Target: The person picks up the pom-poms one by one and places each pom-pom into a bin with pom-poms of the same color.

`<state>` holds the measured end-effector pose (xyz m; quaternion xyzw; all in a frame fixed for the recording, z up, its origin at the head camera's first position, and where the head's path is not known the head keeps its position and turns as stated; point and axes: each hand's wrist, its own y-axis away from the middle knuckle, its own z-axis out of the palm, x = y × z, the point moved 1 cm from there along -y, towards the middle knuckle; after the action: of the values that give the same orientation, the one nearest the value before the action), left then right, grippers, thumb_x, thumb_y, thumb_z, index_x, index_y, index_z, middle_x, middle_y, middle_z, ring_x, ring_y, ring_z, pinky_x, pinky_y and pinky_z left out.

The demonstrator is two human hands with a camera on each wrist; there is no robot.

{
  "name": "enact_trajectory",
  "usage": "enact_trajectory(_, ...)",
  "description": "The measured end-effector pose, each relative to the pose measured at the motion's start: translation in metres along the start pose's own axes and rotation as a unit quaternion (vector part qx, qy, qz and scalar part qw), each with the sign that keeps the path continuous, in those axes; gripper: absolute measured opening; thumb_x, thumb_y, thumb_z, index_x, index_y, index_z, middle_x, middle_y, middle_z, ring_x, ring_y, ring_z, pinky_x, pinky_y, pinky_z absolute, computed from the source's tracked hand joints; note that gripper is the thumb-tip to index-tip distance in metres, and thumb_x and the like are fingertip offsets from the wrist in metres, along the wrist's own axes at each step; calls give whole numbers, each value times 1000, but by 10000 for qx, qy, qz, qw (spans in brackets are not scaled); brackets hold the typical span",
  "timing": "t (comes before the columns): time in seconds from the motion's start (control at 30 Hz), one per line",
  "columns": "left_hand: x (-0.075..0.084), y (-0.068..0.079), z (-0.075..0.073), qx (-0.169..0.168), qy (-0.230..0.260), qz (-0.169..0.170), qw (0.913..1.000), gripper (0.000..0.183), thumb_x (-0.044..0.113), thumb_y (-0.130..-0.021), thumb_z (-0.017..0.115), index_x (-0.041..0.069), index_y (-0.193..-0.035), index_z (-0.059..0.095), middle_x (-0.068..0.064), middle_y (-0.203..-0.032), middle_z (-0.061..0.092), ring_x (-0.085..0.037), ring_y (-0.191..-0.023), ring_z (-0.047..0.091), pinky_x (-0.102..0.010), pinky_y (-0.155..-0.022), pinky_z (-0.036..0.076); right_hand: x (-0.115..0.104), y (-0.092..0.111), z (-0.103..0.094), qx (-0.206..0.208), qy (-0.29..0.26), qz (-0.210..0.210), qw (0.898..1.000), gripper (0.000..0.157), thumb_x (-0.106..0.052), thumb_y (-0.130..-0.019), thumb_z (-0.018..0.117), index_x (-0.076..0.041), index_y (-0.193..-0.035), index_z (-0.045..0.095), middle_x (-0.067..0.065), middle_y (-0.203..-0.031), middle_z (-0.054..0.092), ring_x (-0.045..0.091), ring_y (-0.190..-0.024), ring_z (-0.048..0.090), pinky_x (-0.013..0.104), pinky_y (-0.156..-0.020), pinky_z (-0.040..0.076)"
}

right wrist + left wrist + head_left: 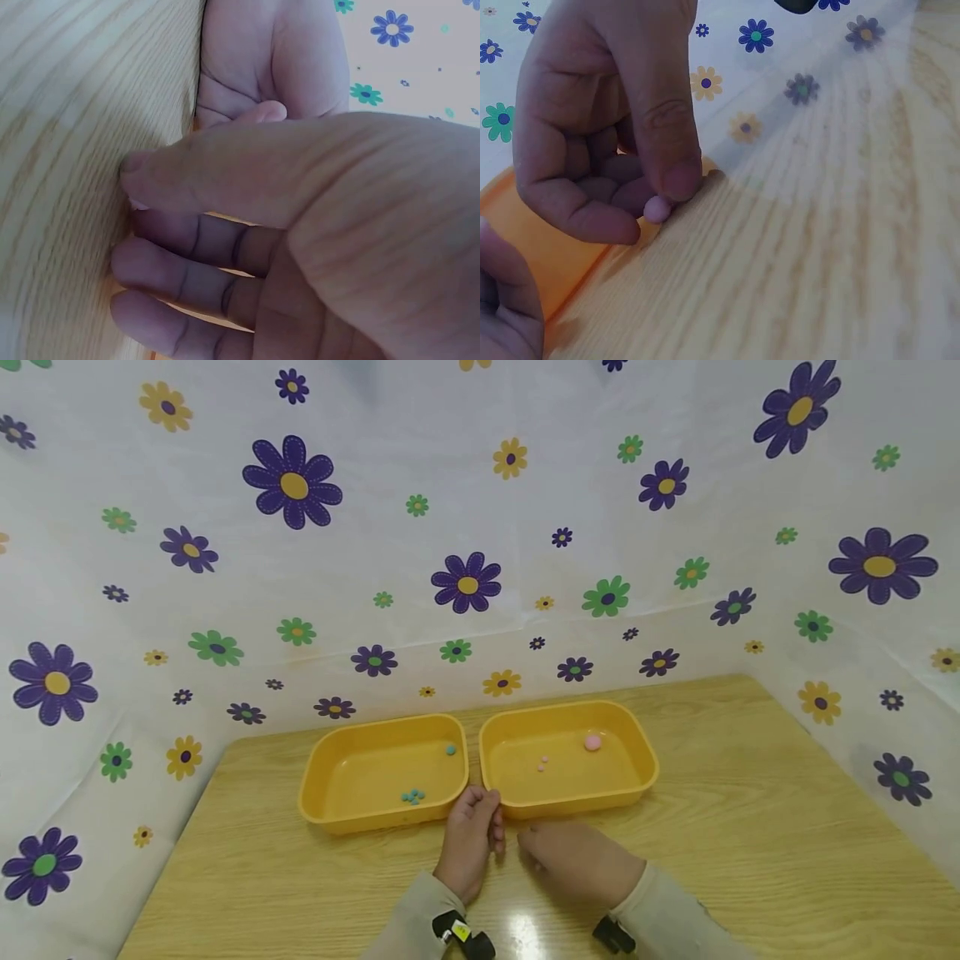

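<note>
My left hand (470,839) is near the gap between two yellow trays, close to the right tray's front left corner. In the left wrist view its thumb and a finger pinch a small pink ball (657,209), apparently of clay. To its right, my right hand (581,858) is low over the table in front of the right yellow tray (570,806). In the right wrist view its thumb and index fingertips pinch a tiny pale pink bit (137,204), mostly hidden. A larger pink ball (592,742) and two tiny pink balls (543,764) lie in the right tray.
The left yellow tray (375,822) contains several small teal balls (412,796) at its front and a single teal ball (450,750) near its right wall. A flower-patterned white sheet (375,543) encloses the wooden table (247,860) at the back and sides.
</note>
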<state>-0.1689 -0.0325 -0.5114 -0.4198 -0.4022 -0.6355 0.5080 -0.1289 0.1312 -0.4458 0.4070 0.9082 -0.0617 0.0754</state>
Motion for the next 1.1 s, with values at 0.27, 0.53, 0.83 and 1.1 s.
enact_trajectory(0.27, 3, 1, 0, -74, 211, -160, 9996, 25, 26, -106, 59, 11, -93, 46, 2, -68, 36, -8, -55, 32, -20, -46, 25, 4, 2, -1, -41, -444, 596, 9972, 23, -6, -92, 68, -16, -78, 53, -7, -67, 46, 9, -60, 42, 29, -56, 42)
enact_trajectory(0.53, 3, 1, 0, -31, 189, -195, 9996, 23, 26, -105, 61, 11, -95, 47, 3, -66, 36, -8, -54, 32, -20, -46, 25, 6, 3, 2, 198, -367, 429, 9982, 25, -4, -90, 69, -17, -75, 52, -7, -65, 46, 9, -57, 41, 29, -54, 40)
enact_trajectory(0.83, 0, 1, -2, -43, 215, -185, 9996, 23, 25, -106, 61, 12, -94, 46, 3, -66, 36, -8, -53, 32, -20, -45, 25, 9, 4, 1, 286, -439, 384, 9979, 27, -5, -88, 71, -18, -73, 52, -9, -64, 44, 9, -56, 39, 28, -53, 38)
enact_trajectory(1.1, 0, 0, -1, -45, 233, -211, 9995, 23, 24, -106, 60, 12, -93, 47, 2, -66, 37, -8, -53, 32, -19, -45, 25, 13, 2, 2, 204, -492, 367, 9979, 26, -5, -86, 73, -19, -73, 55, -10, -65, 47, 7, -57, 40, 27, -55, 40)
